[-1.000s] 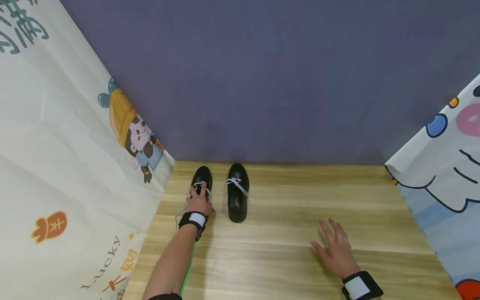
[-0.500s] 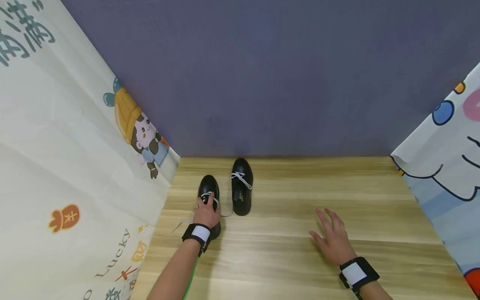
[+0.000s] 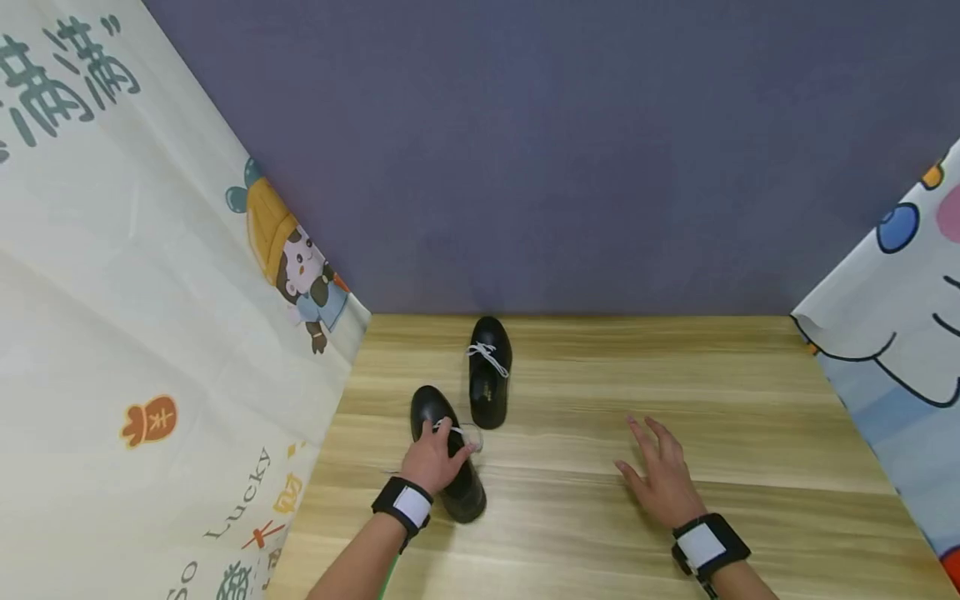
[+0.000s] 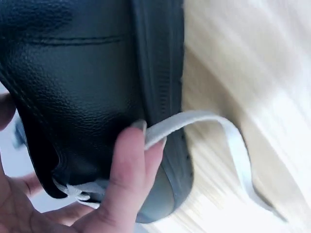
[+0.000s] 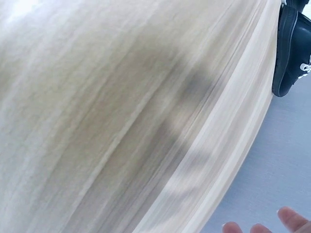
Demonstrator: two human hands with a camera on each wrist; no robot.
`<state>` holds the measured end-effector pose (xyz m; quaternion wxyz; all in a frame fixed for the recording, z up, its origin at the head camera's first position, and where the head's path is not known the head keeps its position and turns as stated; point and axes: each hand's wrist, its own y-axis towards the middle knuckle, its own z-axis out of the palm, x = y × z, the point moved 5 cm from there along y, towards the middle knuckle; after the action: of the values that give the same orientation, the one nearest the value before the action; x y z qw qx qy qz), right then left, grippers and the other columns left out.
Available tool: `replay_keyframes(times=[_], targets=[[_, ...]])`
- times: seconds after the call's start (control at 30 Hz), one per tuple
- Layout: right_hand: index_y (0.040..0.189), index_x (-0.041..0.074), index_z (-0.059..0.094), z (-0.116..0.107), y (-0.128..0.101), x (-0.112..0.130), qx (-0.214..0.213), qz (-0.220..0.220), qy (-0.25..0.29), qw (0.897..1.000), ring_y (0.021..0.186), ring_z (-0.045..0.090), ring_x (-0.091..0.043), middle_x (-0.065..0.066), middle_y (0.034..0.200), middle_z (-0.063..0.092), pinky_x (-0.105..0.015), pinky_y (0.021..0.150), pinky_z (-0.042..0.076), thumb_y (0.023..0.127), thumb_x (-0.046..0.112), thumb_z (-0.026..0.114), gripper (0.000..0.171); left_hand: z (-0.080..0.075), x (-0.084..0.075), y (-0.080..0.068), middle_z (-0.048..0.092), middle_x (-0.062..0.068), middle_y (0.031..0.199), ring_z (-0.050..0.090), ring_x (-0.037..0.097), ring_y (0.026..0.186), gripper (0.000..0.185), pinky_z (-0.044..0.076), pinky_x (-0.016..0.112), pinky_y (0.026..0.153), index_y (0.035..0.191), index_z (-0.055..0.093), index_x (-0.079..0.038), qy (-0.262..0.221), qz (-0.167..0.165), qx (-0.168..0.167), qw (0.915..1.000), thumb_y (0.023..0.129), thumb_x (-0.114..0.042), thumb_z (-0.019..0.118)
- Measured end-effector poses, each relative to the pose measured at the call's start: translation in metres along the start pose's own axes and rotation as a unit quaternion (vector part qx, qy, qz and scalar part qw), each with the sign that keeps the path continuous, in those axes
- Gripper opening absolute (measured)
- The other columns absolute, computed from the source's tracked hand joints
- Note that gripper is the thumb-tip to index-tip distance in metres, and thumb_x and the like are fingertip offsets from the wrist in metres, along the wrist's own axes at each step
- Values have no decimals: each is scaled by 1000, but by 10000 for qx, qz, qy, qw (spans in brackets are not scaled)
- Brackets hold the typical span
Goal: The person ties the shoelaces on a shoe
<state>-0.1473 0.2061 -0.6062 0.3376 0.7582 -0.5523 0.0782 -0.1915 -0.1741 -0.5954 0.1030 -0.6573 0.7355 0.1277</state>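
Observation:
My left hand (image 3: 433, 462) grips a black lace-up shoe (image 3: 467, 497) across its lacing. That shoe slants on the wood-grain surface, its toe pointing up and left. In the left wrist view, fingers lie over the shoe's side (image 4: 87, 87) by the sole, and a loose white shoelace (image 4: 236, 145) trails from them. The matching black shoe (image 3: 490, 400), its white laces crossing the front, stands just beyond, toe near the back wall. Off to the right, my right hand (image 3: 663, 479) hovers with spread fingers, holding nothing; only fingertips (image 5: 291, 219) show in its wrist view.
A grey-blue wall (image 3: 570, 167) rises behind the wood-grain surface (image 3: 585, 400). White printed cloth (image 3: 97, 275) borders it on the left, and another printed cloth (image 3: 870, 325) on the right.
My left hand has drawn its shoe back from the wall, toward me and rightward, and the shoe has turned to a slant. The other shoe stays near the wall. My right hand is still spread.

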Motion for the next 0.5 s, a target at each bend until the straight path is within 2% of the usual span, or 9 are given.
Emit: replay_keyframes(times=[0.2, 0.37, 0.5], targets=[[152, 7, 37, 1, 2, 1, -15, -36, 49, 10000, 121, 38, -61, -37, 141, 36, -72, 89, 35, 82, 13, 81, 83, 6, -22, -19, 55, 27, 118, 55, 27, 51, 63, 46, 41, 46, 129, 52, -6, 124, 147, 25, 9998, 89, -50, 71], [150, 5, 39, 0, 3, 2, 50, 36, 93, 9999, 122, 36, -61, -37, 141, 35, -72, 90, 35, 80, 10, 81, 82, 13, -47, -41, 54, 24, 111, 44, 17, 42, 58, 35, 31, 38, 128, 51, -6, 207, 574, 285, 9977, 89, -45, 70], [150, 3, 39, -1, 3, 3, 84, 46, 122, 9999, 123, 35, -61, -38, 142, 34, -72, 90, 35, 80, 7, 81, 82, 22, -67, -61, 52, 21, 111, 41, 12, 40, 55, 31, 27, 36, 125, 51, -9, 380, 845, 648, 9936, 90, -47, 68]])
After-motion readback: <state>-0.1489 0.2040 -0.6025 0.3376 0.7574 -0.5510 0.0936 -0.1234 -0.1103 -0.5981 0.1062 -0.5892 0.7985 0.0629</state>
